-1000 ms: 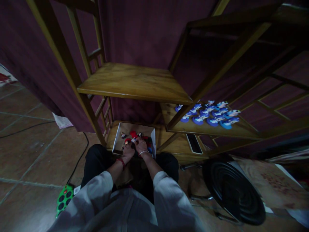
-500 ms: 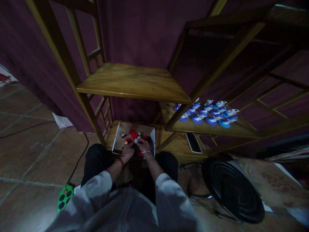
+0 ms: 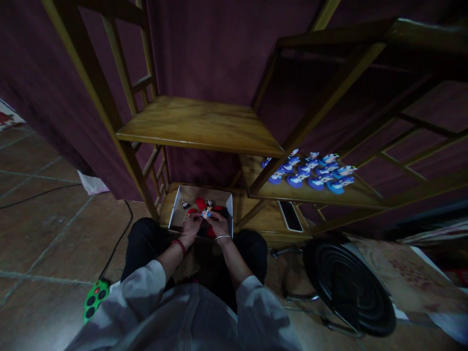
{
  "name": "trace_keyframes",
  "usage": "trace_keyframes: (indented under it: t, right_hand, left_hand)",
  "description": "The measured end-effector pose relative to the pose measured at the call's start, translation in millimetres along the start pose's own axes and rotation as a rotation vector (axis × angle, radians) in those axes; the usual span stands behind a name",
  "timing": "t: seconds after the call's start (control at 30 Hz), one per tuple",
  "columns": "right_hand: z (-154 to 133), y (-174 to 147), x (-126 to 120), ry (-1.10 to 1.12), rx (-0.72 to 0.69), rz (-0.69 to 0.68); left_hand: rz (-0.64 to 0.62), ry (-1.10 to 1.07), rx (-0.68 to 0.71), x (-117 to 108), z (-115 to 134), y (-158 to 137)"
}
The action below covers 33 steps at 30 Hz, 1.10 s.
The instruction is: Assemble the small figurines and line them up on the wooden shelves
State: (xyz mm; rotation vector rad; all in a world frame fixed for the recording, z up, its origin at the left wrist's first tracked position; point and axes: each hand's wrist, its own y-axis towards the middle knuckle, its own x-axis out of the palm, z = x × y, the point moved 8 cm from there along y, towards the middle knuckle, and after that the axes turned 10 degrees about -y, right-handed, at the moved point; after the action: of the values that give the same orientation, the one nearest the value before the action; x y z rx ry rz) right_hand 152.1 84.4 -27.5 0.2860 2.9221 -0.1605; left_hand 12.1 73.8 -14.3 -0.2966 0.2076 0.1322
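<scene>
Over a shallow white-edged cardboard box, a small blue-and-white figurine is held between my two hands. My left hand has its fingers closed on the figurine's left side. From the other side, my right hand pinches it too. Several figurines with red and black parts lie in the box, among them a dark one at the back left and a red piece beside it. My hands and forearms hide part of the box's front.
Several blue-and-purple figurines stand in rows on a shelf to the right. A phone-like dark slab with a white frame lies below them. A wooden shelf board overhangs the box. A black round stool stands at right, a green device at left.
My left hand has moved right and up to the blue-and-white figurine, which both hands now hold. The figurine is turned more into view. The camera has shifted slightly.
</scene>
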Motion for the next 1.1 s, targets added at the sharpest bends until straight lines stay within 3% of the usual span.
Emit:
trace_keyframes:
  t: [0.2,0.3,0.6,0.87,1.1]
  right_hand:
    - [-6,-8,-3,0.036,0.039,-0.017]
    - [-11,-13,-3,0.088,0.052,-0.024]
    - [-8,-14,-3,0.197,0.144,-0.025]
    - [-2,-10,-2,0.229,0.16,-0.033]
    - [-9,-12,-3,0.258,0.177,-0.031]
  left_hand:
    - [0.057,-0.315,-0.036,0,2,-5]
    - [0.011,-0.544,-0.089,5,1,-7]
    - [-0.029,-0.852,-0.061,6,7,-6]
    - [-0.011,-0.861,-0.117,4,7,-7]
    - [-0.022,-0.84,-0.087,3,8,-6]
